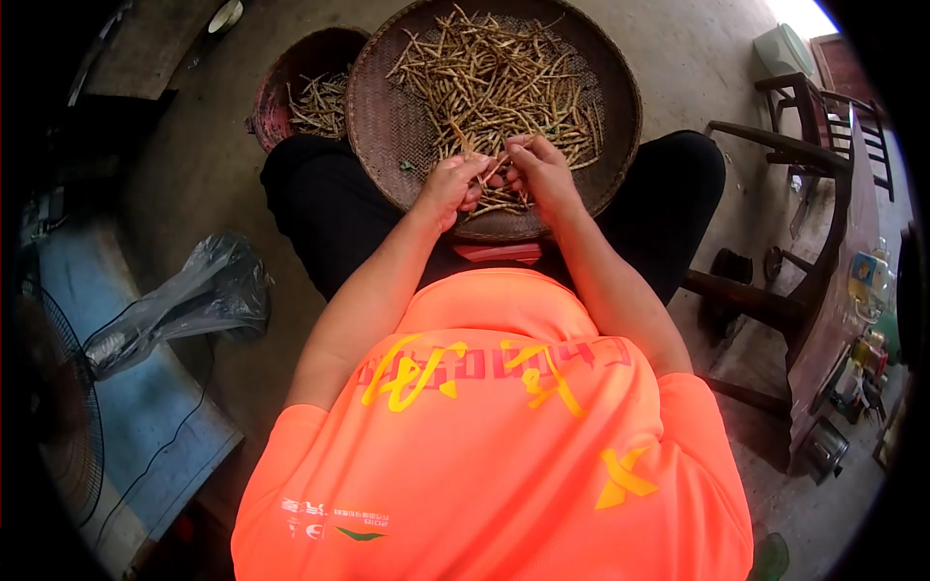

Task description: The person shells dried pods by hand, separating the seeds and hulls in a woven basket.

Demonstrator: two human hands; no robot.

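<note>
Long, dry, tan bean pods [494, 73] lie heaped in a wide, round woven basket tray [620, 107] at my knees. Over its near edge, my left hand [453, 189] is closed around some bean pods, their ends sticking out past the fingers. My right hand [542, 176] pinches a pod close beside the left, and the fingertips of both hands nearly meet. Loose pods lie under the hands. Whether any beans are inside my fingers is too small to tell.
Left of the tray stands a reddish bucket [274, 102] holding more pods. A clear plastic bag [218, 286] hangs near a bluish board [82, 266] and a fan [68, 407]. At right are a wooden chair [804, 111] and a table with bottles [865, 274] and a metal pot [825, 447].
</note>
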